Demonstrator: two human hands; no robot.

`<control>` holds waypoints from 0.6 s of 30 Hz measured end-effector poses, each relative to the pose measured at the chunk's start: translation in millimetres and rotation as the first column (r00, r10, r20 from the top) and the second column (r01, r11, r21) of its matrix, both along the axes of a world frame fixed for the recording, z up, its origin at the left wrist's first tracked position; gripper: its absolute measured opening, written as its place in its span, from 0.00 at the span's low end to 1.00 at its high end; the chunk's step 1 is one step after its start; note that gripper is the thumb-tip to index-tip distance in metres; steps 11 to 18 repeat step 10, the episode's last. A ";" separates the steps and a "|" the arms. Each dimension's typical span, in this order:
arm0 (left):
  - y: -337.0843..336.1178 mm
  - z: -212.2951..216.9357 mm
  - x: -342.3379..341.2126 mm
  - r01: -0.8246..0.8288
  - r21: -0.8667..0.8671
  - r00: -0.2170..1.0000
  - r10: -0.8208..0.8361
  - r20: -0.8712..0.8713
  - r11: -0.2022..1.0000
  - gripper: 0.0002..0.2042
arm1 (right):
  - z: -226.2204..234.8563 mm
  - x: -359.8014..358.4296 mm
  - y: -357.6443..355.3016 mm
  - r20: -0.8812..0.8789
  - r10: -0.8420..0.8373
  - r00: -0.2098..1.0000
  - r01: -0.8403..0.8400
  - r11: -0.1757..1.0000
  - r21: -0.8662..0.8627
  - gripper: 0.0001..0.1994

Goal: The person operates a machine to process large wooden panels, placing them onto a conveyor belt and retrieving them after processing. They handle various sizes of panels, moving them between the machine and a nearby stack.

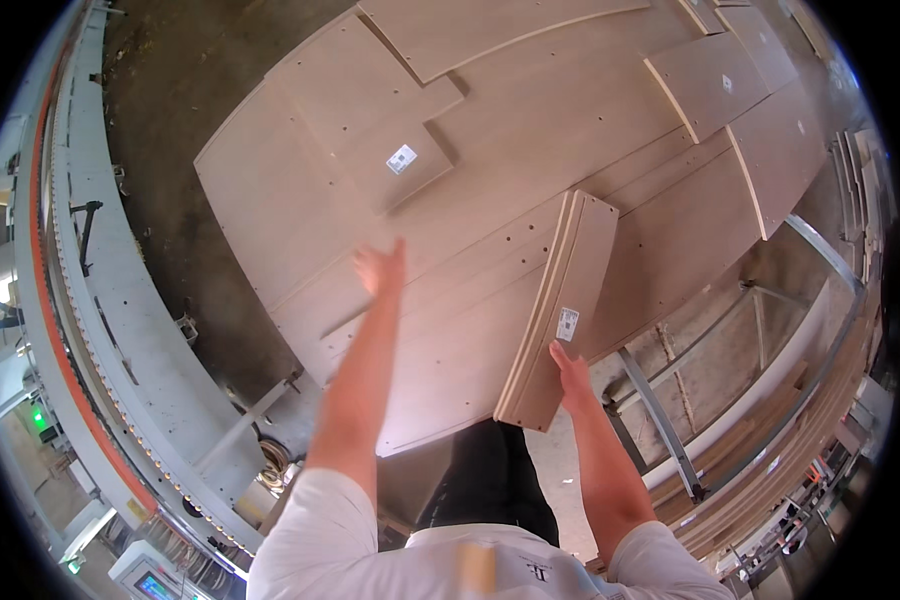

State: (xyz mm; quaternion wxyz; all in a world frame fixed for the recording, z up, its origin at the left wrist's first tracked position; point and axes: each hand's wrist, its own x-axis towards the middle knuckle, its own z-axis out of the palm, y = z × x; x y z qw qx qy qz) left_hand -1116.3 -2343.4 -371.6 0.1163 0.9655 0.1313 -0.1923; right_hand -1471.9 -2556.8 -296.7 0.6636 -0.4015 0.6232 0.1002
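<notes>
My right hand [573, 378] grips the near right edge of a narrow brown wooden board [582, 290], thumb on top beside its white label; the fingers below are hidden. This board seems to lie on another of like size, their pale edges showing along the left side. The pair sits tilted across the large panels, its near end by my body. My left hand [378, 268] hovers over or just touches a wide flat panel [460, 235], fingers apart and slightly blurred, holding nothing. Ahead of it lies a smaller labelled board [375, 178].
More boards [705, 85] are stacked at the far right, some labelled. A metal frame [660, 425] stands at the lower right, beside long wooden strips [770, 450]. To the left runs a long grey machine [160, 360] with an orange stripe; a small control screen [155, 585] is near it.
</notes>
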 end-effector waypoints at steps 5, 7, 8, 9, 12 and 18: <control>-26.8 4.3 97.5 -0.286 -0.053 0.957 0.282 -0.074 0.957 0.58 | 27.8 -39.4 -9.3 0.059 0.058 0.997 -0.055 0.998 -0.039 0.30; -34.8 6.9 100.1 -0.314 -0.060 0.948 0.308 -0.082 0.948 0.60 | 24.1 -65.5 -4.8 0.051 0.079 0.996 -0.077 0.996 -0.036 0.29; -22.9 -6.2 101.8 -0.323 -0.088 0.946 0.319 -0.061 0.942 0.61 | 26.5 -72.5 -5.3 0.039 0.097 0.994 -0.096 0.995 -0.039 0.28; -8.9 -18.4 102.3 -0.332 -0.116 0.943 0.330 -0.040 0.936 0.62 | 28.1 -78.8 -5.2 0.028 0.116 0.993 -0.114 0.993 -0.042 0.28; -10.6 -20.7 97.2 -0.332 -0.117 0.943 0.328 -0.049 0.936 0.62 | 30.8 -82.4 -1.7 0.018 0.130 0.991 -0.129 0.991 -0.042 0.27; -10.6 -20.7 97.2 -0.332 -0.117 0.943 0.328 -0.049 0.936 0.62 | 30.8 -82.4 -1.7 0.018 0.130 0.991 -0.129 0.991 -0.042 0.27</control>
